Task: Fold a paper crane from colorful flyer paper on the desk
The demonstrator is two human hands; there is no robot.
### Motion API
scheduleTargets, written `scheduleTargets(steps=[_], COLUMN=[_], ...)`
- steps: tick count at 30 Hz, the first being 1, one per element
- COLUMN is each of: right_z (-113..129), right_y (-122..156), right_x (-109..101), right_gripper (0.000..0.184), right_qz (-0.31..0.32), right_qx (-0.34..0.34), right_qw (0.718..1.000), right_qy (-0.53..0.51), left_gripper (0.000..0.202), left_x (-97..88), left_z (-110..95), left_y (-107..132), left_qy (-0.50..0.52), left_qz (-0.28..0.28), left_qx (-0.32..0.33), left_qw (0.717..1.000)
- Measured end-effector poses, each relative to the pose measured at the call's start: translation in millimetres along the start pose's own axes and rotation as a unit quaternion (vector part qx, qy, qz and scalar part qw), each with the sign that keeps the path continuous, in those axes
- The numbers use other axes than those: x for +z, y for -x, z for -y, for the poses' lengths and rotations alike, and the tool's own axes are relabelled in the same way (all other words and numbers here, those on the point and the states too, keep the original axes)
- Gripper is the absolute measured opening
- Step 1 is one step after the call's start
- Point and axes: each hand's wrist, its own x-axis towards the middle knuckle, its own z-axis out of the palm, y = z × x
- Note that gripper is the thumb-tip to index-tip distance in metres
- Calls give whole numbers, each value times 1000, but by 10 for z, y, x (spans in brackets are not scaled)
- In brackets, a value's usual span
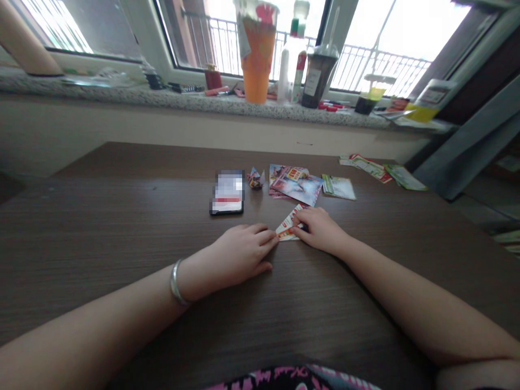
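A small folded piece of printed paper [287, 222], white with red and orange marks, lies on the brown table. It narrows to a point at its left end. My left hand [233, 253] lies palm down with its fingers stretched out and thumb apart, a fingertip touching that pointed end. On the other side, my right hand [320, 230] has its fingers and thumb closed on the paper's right part, which they partly hide. Just beyond are a stack of colourful printed sheets [303, 189] and a small folded paper piece [255, 179].
A phone [227, 192] lies beyond my left hand. Green-and-white printed packets [339, 187] and several paper strips [371, 168] lie at the back right. Along the windowsill [195, 99] stand a tall orange cup [257, 65], a dark cup with a straw [319, 78] and bottles.
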Motion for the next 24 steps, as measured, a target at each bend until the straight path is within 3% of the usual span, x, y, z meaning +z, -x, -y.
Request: scheduleTargets(steps=[15, 24], right_z=[-49, -55], right_y=[15, 37], right_x=[31, 38], right_gripper=[19, 20], right_qz=[-13, -8], right_qx=[-11, -10], right_qw=[1000, 1000], right_qy=[-8, -4], left_gripper=[38, 29], left_x=[-117, -96], left_z=[-35, 46], left_y=[1, 14], left_qy=[23, 33], left_qz=[22, 12], left_qx=[-28, -10], left_qw=[999, 999])
